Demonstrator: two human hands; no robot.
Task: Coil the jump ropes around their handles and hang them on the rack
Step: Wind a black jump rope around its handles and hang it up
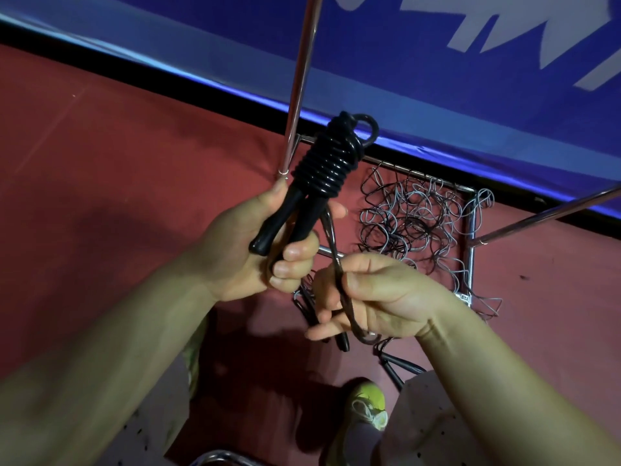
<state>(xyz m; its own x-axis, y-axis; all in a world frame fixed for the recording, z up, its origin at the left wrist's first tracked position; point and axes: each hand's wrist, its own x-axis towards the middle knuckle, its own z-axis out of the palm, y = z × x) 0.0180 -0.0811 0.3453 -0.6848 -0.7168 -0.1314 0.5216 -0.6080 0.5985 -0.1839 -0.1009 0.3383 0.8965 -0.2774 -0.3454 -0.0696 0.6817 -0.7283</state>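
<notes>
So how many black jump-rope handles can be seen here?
5, maybe more hidden. Two handles are side by side in the left hand. One lies below the right hand at, and two more on the floor at.

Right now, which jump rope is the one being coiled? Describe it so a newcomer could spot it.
Start at the chrome rack pole rising over the red floor. Just below it, the left hand grips two black handles. This jump rope is wound tightly around them, unlike the loose tangle lying behind.

Rack (pixel 471 237) poles cut off above; loose rope's (pixel 346 297) end blurred.
</notes>
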